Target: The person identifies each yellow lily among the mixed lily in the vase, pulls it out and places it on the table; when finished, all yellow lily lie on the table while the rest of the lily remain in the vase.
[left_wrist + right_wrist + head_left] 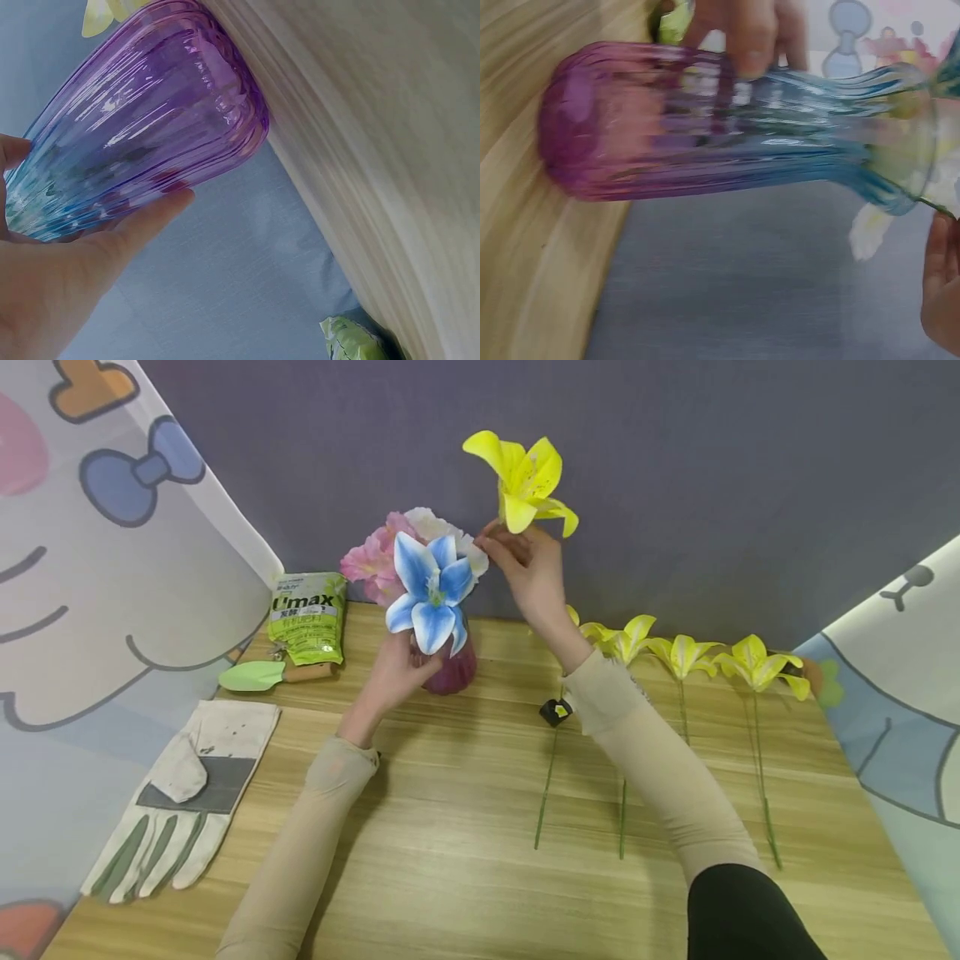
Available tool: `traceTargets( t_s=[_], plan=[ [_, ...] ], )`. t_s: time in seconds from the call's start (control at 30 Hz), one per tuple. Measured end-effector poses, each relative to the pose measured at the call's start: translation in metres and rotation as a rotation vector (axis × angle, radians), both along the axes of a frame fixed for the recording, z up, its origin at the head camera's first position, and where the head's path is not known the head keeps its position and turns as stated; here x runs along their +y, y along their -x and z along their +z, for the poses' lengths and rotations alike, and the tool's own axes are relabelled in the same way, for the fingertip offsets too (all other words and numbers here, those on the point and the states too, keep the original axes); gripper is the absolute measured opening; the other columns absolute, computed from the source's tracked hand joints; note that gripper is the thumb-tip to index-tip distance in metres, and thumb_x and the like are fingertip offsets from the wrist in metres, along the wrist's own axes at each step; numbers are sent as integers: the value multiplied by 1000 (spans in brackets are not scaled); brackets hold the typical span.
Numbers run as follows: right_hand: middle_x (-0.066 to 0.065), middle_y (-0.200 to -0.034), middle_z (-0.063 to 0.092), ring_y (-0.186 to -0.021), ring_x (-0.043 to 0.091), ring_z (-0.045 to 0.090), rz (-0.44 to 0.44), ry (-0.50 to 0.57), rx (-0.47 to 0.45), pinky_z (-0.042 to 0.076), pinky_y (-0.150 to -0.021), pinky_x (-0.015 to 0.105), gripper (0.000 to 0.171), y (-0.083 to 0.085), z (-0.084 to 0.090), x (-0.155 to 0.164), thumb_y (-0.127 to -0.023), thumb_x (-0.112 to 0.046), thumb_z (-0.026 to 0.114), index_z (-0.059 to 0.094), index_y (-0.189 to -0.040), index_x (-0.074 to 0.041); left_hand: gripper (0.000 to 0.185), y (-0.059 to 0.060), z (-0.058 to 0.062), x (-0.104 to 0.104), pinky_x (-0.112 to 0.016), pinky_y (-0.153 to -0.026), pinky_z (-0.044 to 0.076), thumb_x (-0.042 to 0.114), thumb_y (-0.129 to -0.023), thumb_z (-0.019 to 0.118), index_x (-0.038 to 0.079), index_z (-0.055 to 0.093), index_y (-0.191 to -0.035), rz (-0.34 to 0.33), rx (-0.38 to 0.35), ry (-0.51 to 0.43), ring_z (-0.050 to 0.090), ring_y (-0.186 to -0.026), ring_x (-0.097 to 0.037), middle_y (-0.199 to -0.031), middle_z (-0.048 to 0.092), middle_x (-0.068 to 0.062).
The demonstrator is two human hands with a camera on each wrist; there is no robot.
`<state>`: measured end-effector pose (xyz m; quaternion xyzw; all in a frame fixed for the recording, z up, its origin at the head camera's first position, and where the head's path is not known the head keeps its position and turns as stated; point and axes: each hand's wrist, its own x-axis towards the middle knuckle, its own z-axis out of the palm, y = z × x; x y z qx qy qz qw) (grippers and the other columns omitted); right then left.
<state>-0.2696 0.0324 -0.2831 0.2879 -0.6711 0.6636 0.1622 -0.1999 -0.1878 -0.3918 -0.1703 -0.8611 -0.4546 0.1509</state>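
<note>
My left hand (pixel 393 672) grips a ribbed glass vase (pixel 456 675), purple at its base and blue toward the mouth. In the left wrist view, thumb and fingers lie on opposite sides of the vase (pixel 150 120). A blue-and-white lily (pixel 433 589) and pink and white blossoms (pixel 378 556) stand in it. Higher and to the right, my right hand (pixel 538 577) pinches the stem of a yellow lily (pixel 528 481). In the right wrist view, a thin green stem (pixel 935 207) runs from the fingers to the vase's mouth.
Several yellow lilies (pixel 753 664) lie on the wooden table (pixel 442 852) at the right, with a small black object (pixel 555 712) beside them. At the left are a green fertilizer bag (pixel 307 618), a trowel (pixel 255 676) and a work glove (pixel 191 785). A grey partition (pixel 720 502) stands behind.
</note>
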Motion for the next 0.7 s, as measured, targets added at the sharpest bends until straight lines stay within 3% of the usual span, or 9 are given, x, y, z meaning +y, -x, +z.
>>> traceTargets(
  t_s=[0.13, 0.23, 0.33, 0.57, 0.7],
  plan=[
    [16, -100, 77, -91, 23, 73, 22, 193, 44, 60, -85, 35, 10, 1, 14, -2, -102, 5, 68, 71, -110, 11, 66, 0, 2, 1, -53, -99, 50, 3, -89, 78, -12, 48, -145, 9, -26, -11, 59, -111, -38, -127, 61, -28],
    [16, -99, 76, -89, 27, 71, 13, 247, 59, 59, -82, 35, 11, 4, 31, -5, -102, 6, 68, 71, -111, 11, 70, -1, 3, 1, -56, -106, 46, 0, -85, 79, -13, 48, -145, 16, -38, -17, 57, -118, -40, -133, 59, -31],
    [16, -100, 76, -90, 28, 70, 3, 238, 42, 59, -84, 34, 13, 7, 50, -11, -101, 5, 69, 73, -113, 9, 66, -2, 3, 1, -54, -102, 47, -1, -85, 79, -13, 50, -143, 15, -36, -23, 57, -112, -38, -127, 61, -28],
    [17, -100, 76, -86, 26, 69, 25, 244, 107, 59, -83, 35, 13, 9, 75, -22, -99, 5, 72, 73, -111, 11, 30, 1, -1, 2, -41, -73, 49, 7, -95, 72, -5, 60, -120, 8, 7, -11, 58, -81, -27, -91, 60, -14],
    [16, -99, 76, -86, 25, 69, 59, 175, 57, 58, -83, 33, 13, 8, 76, -19, -100, 5, 71, 75, -111, 10, 38, 1, -2, 3, -42, -75, 50, 7, -94, 72, -5, 58, -126, 4, -21, -15, 59, -85, -28, -97, 61, -15]
  ],
)
